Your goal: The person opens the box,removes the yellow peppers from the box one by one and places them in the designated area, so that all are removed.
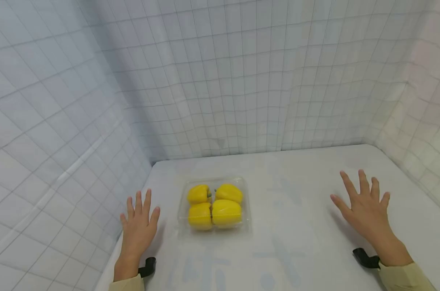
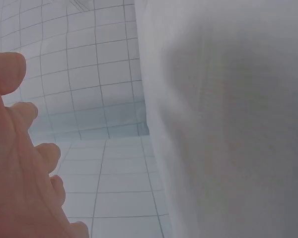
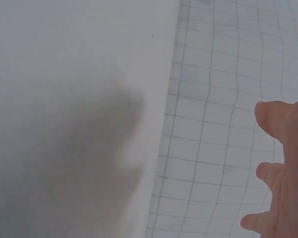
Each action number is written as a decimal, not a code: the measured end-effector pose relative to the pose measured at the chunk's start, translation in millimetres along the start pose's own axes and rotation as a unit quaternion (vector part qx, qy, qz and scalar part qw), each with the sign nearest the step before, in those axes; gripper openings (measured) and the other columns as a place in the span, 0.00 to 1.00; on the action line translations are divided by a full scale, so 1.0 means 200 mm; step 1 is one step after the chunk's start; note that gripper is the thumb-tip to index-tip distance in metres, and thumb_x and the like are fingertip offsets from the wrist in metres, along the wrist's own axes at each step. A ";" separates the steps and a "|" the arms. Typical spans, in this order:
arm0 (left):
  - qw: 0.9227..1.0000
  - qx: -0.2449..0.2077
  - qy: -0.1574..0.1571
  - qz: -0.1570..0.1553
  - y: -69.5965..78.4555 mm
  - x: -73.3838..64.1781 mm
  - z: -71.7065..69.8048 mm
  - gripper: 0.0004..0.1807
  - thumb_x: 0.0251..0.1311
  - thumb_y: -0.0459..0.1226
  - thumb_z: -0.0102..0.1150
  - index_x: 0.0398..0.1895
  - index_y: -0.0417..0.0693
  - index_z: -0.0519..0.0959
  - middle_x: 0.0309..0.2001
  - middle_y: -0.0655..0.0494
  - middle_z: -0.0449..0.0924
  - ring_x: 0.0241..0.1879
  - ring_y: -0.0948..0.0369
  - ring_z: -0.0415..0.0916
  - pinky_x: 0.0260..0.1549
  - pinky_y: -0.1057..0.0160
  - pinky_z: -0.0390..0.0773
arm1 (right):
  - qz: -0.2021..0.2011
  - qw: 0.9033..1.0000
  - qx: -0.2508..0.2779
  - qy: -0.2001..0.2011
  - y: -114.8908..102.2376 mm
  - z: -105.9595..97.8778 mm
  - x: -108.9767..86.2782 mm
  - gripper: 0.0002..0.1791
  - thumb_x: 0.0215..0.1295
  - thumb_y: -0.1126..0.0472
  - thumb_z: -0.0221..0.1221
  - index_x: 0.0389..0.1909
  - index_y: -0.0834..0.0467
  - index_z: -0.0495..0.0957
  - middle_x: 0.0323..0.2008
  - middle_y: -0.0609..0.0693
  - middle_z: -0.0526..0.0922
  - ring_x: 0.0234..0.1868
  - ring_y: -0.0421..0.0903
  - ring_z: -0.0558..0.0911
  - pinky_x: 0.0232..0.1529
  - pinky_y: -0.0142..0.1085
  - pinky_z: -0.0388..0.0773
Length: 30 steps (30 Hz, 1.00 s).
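Note:
In the head view, a clear plastic tray (image 1: 214, 234) on the white table holds several yellow bell peppers (image 1: 226, 211), set in two rows. My left hand (image 1: 137, 233) hovers to the left of the tray with its fingers spread and nothing in it. Far to the right of the tray is my right hand (image 1: 371, 214), also spread and holding nothing. Both wrist views show the hands' fingers held apart above the table, with a shadow below each. The peppers appear in neither wrist view.
A white table (image 1: 296, 242) with faint bluish marks fills the lower part of the head view. Grid-patterned white curtains (image 1: 242, 81) stand behind it and along both sides. A black wrist mount (image 1: 366, 258) is on the right wrist, another (image 1: 148, 266) on the left.

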State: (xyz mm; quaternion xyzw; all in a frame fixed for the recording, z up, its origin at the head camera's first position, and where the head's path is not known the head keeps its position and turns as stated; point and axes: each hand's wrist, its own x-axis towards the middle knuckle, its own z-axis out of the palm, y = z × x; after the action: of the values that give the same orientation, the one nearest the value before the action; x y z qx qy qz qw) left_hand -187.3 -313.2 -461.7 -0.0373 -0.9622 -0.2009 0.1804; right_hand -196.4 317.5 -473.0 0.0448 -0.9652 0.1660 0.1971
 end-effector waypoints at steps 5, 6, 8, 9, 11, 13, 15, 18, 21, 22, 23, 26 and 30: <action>1.000 -0.006 0.008 0.006 0.02 0.00 -0.01 0.37 0.79 0.53 0.38 0.83 0.56 0.41 0.80 0.38 0.35 0.77 0.36 0.25 0.60 0.21 0.31 | -0.021 1.000 0.014 -0.001 -0.08 -0.02 0.03 0.45 0.73 0.38 0.54 0.82 0.44 0.42 0.78 0.68 0.36 0.74 0.76 0.35 0.56 0.81 0.28; 1.000 -0.007 0.009 0.008 0.03 0.01 -0.01 0.37 0.79 0.53 0.39 0.83 0.56 0.42 0.80 0.38 0.35 0.77 0.37 0.25 0.60 0.21 0.31 | -0.023 1.000 0.017 -0.002 -0.09 -0.02 0.04 0.45 0.73 0.38 0.54 0.82 0.44 0.42 0.78 0.68 0.36 0.75 0.75 0.35 0.57 0.81 0.28; 1.000 -0.016 0.006 0.011 0.05 0.01 -0.01 0.37 0.79 0.53 0.38 0.83 0.56 0.41 0.80 0.39 0.34 0.77 0.38 0.23 0.60 0.21 0.31 | -0.027 0.999 0.022 -0.005 -0.12 -0.03 0.04 0.45 0.72 0.39 0.54 0.82 0.44 0.43 0.78 0.67 0.38 0.75 0.75 0.35 0.58 0.80 0.28; 1.000 -0.021 0.004 0.012 0.05 0.02 -0.01 0.37 0.79 0.53 0.38 0.83 0.55 0.41 0.80 0.38 0.34 0.77 0.38 0.23 0.60 0.21 0.31 | -0.032 0.999 0.026 -0.006 -0.13 -0.03 0.05 0.45 0.72 0.39 0.54 0.82 0.44 0.43 0.78 0.68 0.38 0.75 0.75 0.36 0.58 0.80 0.29; 0.999 -0.038 -0.009 0.011 0.08 0.02 -0.01 0.37 0.79 0.52 0.38 0.83 0.56 0.39 0.80 0.39 0.32 0.77 0.39 0.21 0.60 0.21 0.30 | -0.043 0.999 0.034 -0.005 -0.16 -0.03 0.05 0.45 0.72 0.40 0.55 0.82 0.45 0.44 0.78 0.69 0.41 0.74 0.76 0.39 0.58 0.81 0.33; 0.998 -0.059 -0.024 0.009 0.10 0.02 -0.02 0.37 0.79 0.52 0.38 0.83 0.55 0.38 0.80 0.40 0.30 0.77 0.39 0.21 0.61 0.22 0.30 | -0.054 0.998 0.042 -0.005 -0.20 -0.02 0.05 0.45 0.72 0.41 0.57 0.82 0.46 0.46 0.77 0.70 0.45 0.73 0.77 0.43 0.57 0.81 0.37; 0.996 -0.080 -0.034 0.009 0.12 0.01 -0.02 0.37 0.80 0.51 0.39 0.83 0.55 0.38 0.80 0.41 0.30 0.77 0.38 0.22 0.62 0.23 0.31 | -0.065 0.996 0.054 -0.007 -0.24 -0.01 0.05 0.45 0.71 0.42 0.58 0.81 0.47 0.47 0.76 0.71 0.47 0.72 0.78 0.46 0.56 0.81 0.41; 0.991 -0.122 -0.050 0.005 0.15 0.00 -0.02 0.37 0.79 0.50 0.40 0.83 0.57 0.38 0.81 0.44 0.29 0.77 0.38 0.23 0.63 0.24 0.33 | -0.078 0.994 0.074 -0.013 -0.32 0.01 0.05 0.45 0.70 0.43 0.59 0.81 0.48 0.48 0.76 0.69 0.49 0.72 0.77 0.49 0.57 0.81 0.44; 0.985 -0.161 -0.069 -0.004 0.18 -0.01 -0.02 0.38 0.79 0.52 0.41 0.83 0.62 0.38 0.81 0.48 0.28 0.78 0.40 0.24 0.64 0.24 0.37 | -0.088 0.991 0.096 -0.017 -0.39 0.02 0.06 0.45 0.70 0.44 0.60 0.81 0.47 0.49 0.76 0.68 0.50 0.72 0.76 0.49 0.58 0.80 0.46; 0.982 -0.171 -0.075 -0.006 0.19 -0.01 -0.02 0.37 0.79 0.52 0.41 0.83 0.63 0.38 0.81 0.49 0.28 0.78 0.41 0.25 0.64 0.25 0.38 | -0.090 0.990 0.104 -0.019 -0.42 0.03 0.07 0.45 0.70 0.44 0.60 0.81 0.47 0.49 0.76 0.67 0.50 0.73 0.75 0.49 0.58 0.79 0.46; 0.981 -0.179 -0.078 -0.005 0.20 -0.01 -0.02 0.37 0.79 0.52 0.41 0.83 0.63 0.38 0.81 0.50 0.29 0.78 0.42 0.26 0.64 0.25 0.39 | -0.093 0.989 0.110 -0.020 -0.44 0.03 0.07 0.45 0.70 0.44 0.60 0.81 0.47 0.49 0.76 0.66 0.50 0.73 0.75 0.49 0.59 0.79 0.46; 0.977 -0.197 -0.081 0.003 0.23 -0.02 -0.02 0.36 0.79 0.52 0.41 0.83 0.63 0.40 0.81 0.51 0.31 0.79 0.45 0.30 0.67 0.28 0.41 | -0.106 0.987 0.122 -0.021 -0.51 0.04 0.09 0.44 0.71 0.44 0.60 0.81 0.47 0.50 0.77 0.65 0.50 0.73 0.75 0.49 0.61 0.77 0.48; 0.974 -0.210 -0.084 0.010 0.25 -0.02 -0.01 0.36 0.79 0.52 0.40 0.83 0.62 0.41 0.81 0.51 0.34 0.79 0.45 0.32 0.69 0.32 0.42 | -0.119 0.985 0.125 -0.031 -0.58 0.06 0.10 0.44 0.71 0.43 0.60 0.81 0.46 0.50 0.77 0.64 0.50 0.74 0.73 0.49 0.62 0.74 0.50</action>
State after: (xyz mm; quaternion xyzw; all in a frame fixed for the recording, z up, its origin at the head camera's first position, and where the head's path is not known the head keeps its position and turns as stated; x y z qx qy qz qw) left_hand -175.8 -268.0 -442.3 -0.1005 -0.9098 -0.3927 0.0888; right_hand -202.5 204.0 -440.4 0.1884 -0.9303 0.2591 0.1786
